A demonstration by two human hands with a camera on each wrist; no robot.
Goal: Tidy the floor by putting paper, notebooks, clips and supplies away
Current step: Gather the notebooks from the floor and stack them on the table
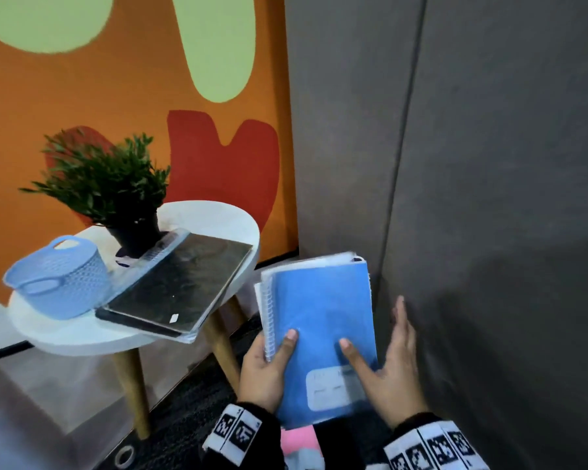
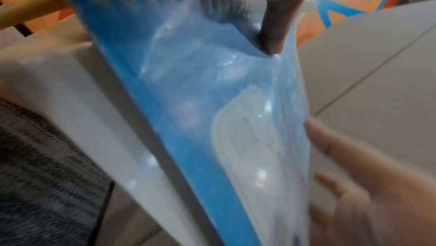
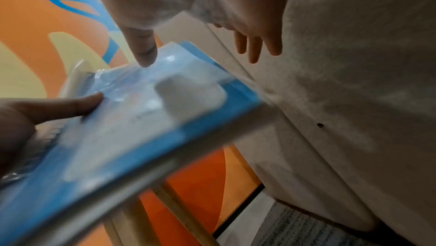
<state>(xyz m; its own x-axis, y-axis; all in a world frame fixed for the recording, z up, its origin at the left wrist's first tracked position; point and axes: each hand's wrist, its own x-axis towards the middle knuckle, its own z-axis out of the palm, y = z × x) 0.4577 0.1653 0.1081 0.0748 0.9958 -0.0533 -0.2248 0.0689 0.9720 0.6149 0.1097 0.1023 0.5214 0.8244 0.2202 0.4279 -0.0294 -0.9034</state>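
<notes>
The left hand (image 1: 265, 371) grips the spiral edge of the blue notebook (image 1: 323, 330), held in the air beside the white surface (image 1: 214, 215); the right hand (image 1: 387, 364), fingers spread, steadies it with the thumb. Next, probably onto the black notebook (image 1: 184, 283) stacked there

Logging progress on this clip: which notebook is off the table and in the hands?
The blue spiral notebook, gripped by the left hand with the right hand alongside; the black notebook lies on the white table.
</notes>
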